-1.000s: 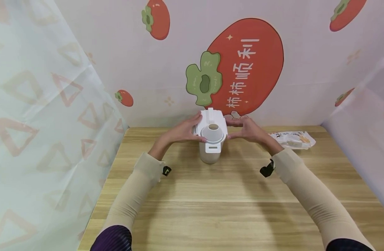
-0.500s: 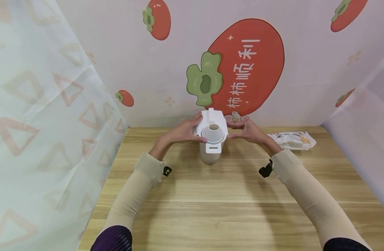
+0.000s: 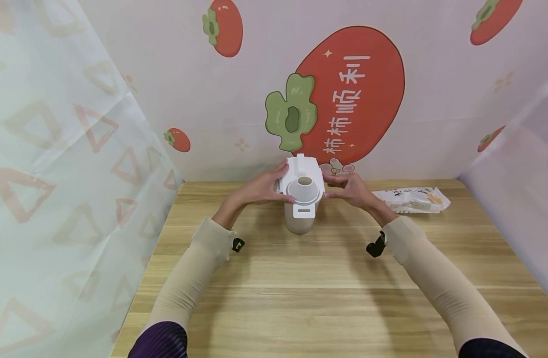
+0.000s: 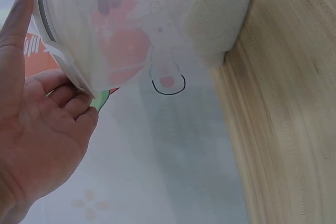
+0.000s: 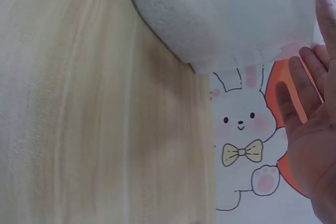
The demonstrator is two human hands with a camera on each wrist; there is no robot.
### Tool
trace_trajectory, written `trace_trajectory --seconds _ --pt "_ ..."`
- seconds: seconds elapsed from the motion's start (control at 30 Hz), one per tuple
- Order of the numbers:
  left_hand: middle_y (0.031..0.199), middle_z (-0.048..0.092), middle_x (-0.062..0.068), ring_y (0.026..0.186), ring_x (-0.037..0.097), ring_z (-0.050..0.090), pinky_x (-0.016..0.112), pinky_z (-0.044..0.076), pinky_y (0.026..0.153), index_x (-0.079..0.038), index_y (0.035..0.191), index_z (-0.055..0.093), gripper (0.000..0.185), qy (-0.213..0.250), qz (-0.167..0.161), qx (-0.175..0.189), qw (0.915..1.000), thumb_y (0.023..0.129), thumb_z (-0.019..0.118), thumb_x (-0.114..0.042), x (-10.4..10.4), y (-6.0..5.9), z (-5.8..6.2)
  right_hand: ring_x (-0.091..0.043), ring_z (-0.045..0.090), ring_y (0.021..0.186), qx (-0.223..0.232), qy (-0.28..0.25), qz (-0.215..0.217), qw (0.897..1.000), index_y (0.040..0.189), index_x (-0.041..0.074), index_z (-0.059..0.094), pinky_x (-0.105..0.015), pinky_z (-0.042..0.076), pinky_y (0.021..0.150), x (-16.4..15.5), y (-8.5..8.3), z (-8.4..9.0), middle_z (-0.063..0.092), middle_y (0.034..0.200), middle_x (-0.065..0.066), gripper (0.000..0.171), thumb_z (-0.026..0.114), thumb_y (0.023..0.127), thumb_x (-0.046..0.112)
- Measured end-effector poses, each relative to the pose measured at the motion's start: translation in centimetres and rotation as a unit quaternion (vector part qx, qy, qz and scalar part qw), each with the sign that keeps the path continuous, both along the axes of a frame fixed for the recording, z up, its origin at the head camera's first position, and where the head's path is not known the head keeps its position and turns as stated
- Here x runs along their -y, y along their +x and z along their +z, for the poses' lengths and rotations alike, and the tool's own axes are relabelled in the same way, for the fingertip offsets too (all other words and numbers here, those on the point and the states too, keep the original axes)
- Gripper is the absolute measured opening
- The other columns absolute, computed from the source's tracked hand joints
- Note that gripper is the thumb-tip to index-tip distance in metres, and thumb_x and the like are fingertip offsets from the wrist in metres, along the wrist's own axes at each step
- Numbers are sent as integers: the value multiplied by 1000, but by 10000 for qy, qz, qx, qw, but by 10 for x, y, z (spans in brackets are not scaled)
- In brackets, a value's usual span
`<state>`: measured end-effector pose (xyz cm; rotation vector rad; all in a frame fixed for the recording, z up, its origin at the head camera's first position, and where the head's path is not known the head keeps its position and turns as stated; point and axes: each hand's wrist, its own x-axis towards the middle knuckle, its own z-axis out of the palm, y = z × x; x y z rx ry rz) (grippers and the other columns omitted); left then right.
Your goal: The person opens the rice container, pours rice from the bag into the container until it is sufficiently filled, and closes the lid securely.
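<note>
A translucent storage container (image 3: 299, 225) stands upright on the table against the back wall. White grains like rice fill its lower part in the left wrist view. On top is a white lid (image 3: 316, 175) with a round cone-shaped spout (image 3: 304, 193) and a slotted front tab. My left hand (image 3: 266, 188) grips the lid's left side, fingers curled under the rim and thumb along the edge in the left wrist view. At the right side my right hand (image 3: 352, 190) holds the lid's edge between thumb and fingertips; its other fingers (image 5: 302, 80) are fairly straight, away from the wall.
A white plastic packet (image 3: 412, 200) with printed writing lies at the back right of the wooden table (image 3: 296, 288). Persimmon-patterned sheeting (image 3: 238, 109) covers the back wall close behind the container, and sheeting also hangs at both sides.
My right wrist and forearm have shifted slightly left, showing more of the packet. The left hand and the container have stayed in place.
</note>
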<state>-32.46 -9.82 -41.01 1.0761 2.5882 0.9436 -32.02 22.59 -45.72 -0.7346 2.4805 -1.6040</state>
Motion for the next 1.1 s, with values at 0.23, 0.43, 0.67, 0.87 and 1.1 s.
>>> trace_trajectory --seconds 0.23,0.43,0.67,0.87,1.1 --pt "177 7 18 163 27 15 40 24 130 1 167 15 118 60 27 19 10000 86 89 -41 2 0 -3 -42 59 135 286 -628 92 9976 149 -4 53 -25 57 97 4 1 -12 53 153 -22 62 78 92 -4" --pt "177 5 14 163 25 13 40 23 130 1 167 14 117 86 24 137 9999 87 89 -40 1 2 -2 -17 67 127 566 -985 55 9935 151 -3 52 -28 59 95 5 4 -21 51 153 -23 63 77 94 1" --pt "177 7 16 163 26 15 42 24 130 0 167 15 116 82 41 98 9999 87 89 -39 0 2 -1 -22 68 126 642 -1229 -6 9903 152 -2 49 -30 59 96 8 6 -25 49 155 -22 64 76 95 3" --pt "177 7 15 163 25 15 42 25 130 0 167 16 116 90 43 42 9999 87 89 -39 0 2 -2 -43 56 137 645 -1231 -172 9901 153 -2 46 -28 58 98 10 7 -28 45 159 -20 64 73 96 2" --pt "177 9 17 163 26 15 42 24 130 1 166 17 115 168 26 19 9999 86 90 -37 0 2 -2 -35 55 140 798 -1253 -235 9886 155 0 45 -25 56 100 13 10 -28 45 160 -20 63 70 98 -2"
